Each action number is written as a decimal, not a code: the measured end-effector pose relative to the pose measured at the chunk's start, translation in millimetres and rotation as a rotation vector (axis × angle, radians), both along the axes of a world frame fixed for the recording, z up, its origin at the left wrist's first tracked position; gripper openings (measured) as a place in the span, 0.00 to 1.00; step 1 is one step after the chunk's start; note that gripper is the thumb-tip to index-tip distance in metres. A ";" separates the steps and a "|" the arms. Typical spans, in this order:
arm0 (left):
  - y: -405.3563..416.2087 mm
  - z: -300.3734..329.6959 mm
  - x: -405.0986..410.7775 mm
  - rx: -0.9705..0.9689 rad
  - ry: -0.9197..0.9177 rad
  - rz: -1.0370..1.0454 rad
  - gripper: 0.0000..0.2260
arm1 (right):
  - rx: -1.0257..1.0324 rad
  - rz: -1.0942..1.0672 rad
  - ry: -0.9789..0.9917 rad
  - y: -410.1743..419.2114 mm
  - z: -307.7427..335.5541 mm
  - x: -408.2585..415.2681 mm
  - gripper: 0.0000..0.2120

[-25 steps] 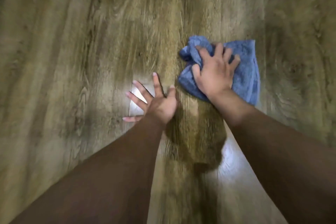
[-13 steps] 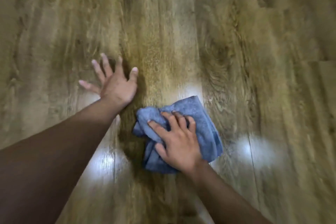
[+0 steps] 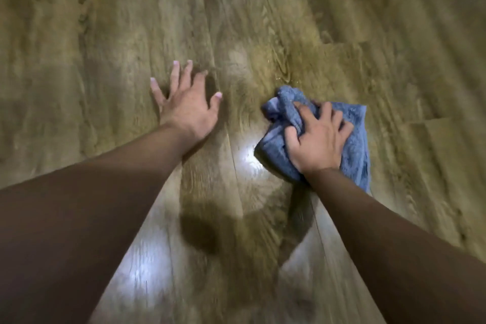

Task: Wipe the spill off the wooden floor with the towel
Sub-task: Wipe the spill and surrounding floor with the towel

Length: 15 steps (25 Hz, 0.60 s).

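since half a second ago your right hand (image 3: 317, 139) has swept the towel (image 3: 353, 137) rightward and up the floor (image 3: 105, 34) — fingers clutching its bunched folds. left hand (image 3: 188, 102) lies flat, fingers spread. soft, light cloth — grip the bunch.

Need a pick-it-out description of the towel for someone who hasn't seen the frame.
Start from the wooden floor that fills the view, then follow the forearm entering from the lower right to the right hand. Bunched under that hand lies the towel, the only blue, fuzzy cloth there; the left hand rests flat on bare boards.
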State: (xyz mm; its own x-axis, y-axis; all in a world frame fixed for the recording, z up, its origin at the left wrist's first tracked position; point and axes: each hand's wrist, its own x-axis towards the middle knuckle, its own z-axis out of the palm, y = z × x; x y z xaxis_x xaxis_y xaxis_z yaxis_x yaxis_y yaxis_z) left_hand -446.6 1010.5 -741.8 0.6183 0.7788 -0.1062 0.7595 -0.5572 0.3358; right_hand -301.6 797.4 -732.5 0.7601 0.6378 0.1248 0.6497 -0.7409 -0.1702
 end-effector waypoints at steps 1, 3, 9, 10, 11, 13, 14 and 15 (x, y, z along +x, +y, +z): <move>11.7 -4.6 10.6 0.020 -0.016 -0.016 0.27 | 0.003 -0.017 0.000 7.8 -0.9 11.3 0.25; 26.9 -7.3 33.3 0.029 -0.061 -0.025 0.27 | -0.021 -0.011 -0.022 11.7 -1.0 17.9 0.26; 55.3 -10.3 83.3 0.051 -0.030 -0.064 0.28 | -0.030 -0.003 0.034 8.5 -1.0 15.5 0.27; 54.3 -14.3 84.3 0.078 -0.013 -0.040 0.29 | -0.033 -0.008 0.037 8.7 -0.5 15.6 0.27; 53.0 -17.8 83.1 0.122 -0.003 -0.022 0.29 | -0.038 -0.005 0.031 9.4 -0.3 15.1 0.27; 50.2 -20.5 81.5 0.186 -0.023 -0.013 0.29 | -0.046 0.006 0.043 9.1 -0.1 12.8 0.28; 49.0 -19.7 80.3 0.196 -0.032 -0.013 0.29 | -0.045 0.014 0.060 7.5 0.9 11.8 0.28; 48.6 -18.3 80.2 0.201 -0.033 -0.003 0.28 | -0.039 0.026 0.075 7.3 2.1 13.2 0.29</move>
